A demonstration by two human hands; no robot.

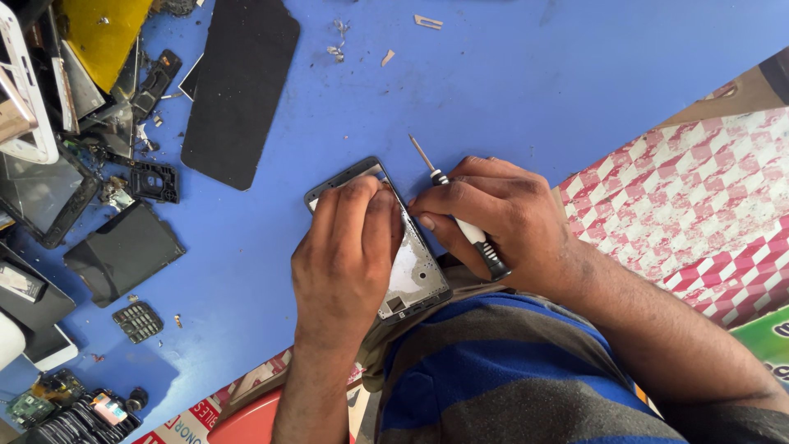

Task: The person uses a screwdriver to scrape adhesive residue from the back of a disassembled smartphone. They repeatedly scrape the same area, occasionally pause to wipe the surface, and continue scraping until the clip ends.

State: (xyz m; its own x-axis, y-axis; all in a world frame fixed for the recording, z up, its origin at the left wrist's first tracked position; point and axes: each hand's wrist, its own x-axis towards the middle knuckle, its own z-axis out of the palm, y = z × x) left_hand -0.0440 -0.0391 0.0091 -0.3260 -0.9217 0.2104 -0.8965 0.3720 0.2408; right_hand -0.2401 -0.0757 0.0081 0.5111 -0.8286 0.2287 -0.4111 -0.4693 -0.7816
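The left hand [345,259] hides most of the phone frame [415,275].

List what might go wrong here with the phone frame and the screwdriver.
1. The phone frame overhangs the edge of the blue table toward the lap; pressure from the left hand might tip it off.
2. The right hand holds the screwdriver while its fingers also press at the frame; the tip could slip and scratch something.
3. Small scraps lie loose on the table, so any freed screw may get lost among them.
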